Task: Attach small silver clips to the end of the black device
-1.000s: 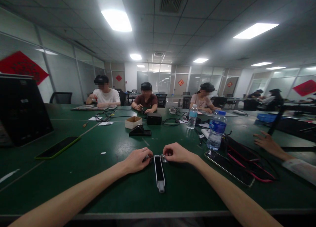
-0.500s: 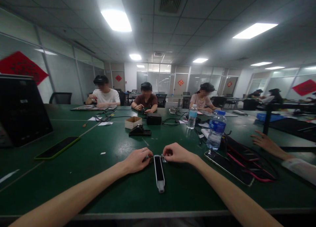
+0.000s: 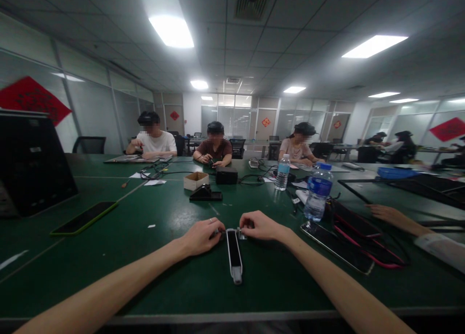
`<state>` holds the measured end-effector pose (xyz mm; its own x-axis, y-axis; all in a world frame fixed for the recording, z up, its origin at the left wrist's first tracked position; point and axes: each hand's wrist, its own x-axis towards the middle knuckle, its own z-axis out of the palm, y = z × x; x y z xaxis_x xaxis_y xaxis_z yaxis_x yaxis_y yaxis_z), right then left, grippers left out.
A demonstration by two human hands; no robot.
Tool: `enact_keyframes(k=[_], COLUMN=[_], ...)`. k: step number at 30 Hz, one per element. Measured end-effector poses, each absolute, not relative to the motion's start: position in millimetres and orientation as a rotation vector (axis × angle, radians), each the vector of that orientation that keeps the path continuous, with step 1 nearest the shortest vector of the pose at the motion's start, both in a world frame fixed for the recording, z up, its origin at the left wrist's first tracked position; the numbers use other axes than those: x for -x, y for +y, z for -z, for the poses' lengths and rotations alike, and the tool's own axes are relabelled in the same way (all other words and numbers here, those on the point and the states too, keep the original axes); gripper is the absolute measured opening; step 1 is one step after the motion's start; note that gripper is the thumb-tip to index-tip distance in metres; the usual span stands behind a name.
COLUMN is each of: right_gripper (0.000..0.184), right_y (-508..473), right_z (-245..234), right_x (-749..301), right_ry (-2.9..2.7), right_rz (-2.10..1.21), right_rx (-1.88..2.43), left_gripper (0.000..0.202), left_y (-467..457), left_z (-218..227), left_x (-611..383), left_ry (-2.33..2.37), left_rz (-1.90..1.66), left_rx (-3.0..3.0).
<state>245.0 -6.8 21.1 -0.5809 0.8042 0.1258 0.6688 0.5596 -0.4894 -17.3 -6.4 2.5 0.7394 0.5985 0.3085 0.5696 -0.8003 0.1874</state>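
A long narrow device (image 3: pixel 235 253), black-faced with a white rim and a grey tapered end, lies on the green table pointing toward me. My left hand (image 3: pixel 204 236), with a ring on one finger, rests at the left of its far end. Its fingers are pinched together, and what is between them is mostly hidden. On the other side of that end, my right hand (image 3: pixel 262 226) has its fingertips closed at a small shiny piece (image 3: pixel 242 234) beside the device. The piece is too small to name.
A phone (image 3: pixel 337 247), a black-and-pink pouch (image 3: pixel 366 235) and two water bottles (image 3: pixel 318 193) stand or lie to the right. A co-worker's hand (image 3: pixel 394 217) touches a black frame there. Ahead are a small box (image 3: pixel 196 180) and a black stand (image 3: pixel 205 193); a green-edged phone (image 3: pixel 85 218) lies left.
On the right, the co-worker's black frame has come down from upright to lying low over the table, and that hand has lowered with it. My own hands have hardly moved.
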Motion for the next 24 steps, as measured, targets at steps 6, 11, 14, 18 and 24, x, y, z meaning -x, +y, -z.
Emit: enact_keyframes(k=[6,11,14,18,24], right_gripper=[0.02,0.021,0.021,0.02,0.021], right_y=[-6.4,-8.9,-9.9,-8.7,-7.9], right_z=[-21.1,-23.1,-23.6,-22.3,-22.8], right_x=[-244.7,-244.5,-243.6,-243.4,-245.4], right_ry=[-2.489,-2.475,-2.467,-2.46,-2.528], right_rz=[-0.509,-0.635,-0.643,-0.612,-0.441], right_rx=[1.192,1.209,1.208,1.201,1.168], left_gripper=[0.017,0.019,0.02,0.02,0.019], left_y=[-7.1,-7.3,-6.6,-6.3,-8.5], left_z=[-3.0,-3.7,-3.0,-2.5,-5.5], left_x=[16.2,16.2,16.8,17.3,16.6], left_ry=[0.974,0.978,0.968,0.96,0.96], left_rz=[-0.546,-0.541,-0.55,-0.546,-0.555], left_rx=[-2.87,-2.864,-2.863,-2.856,-2.842])
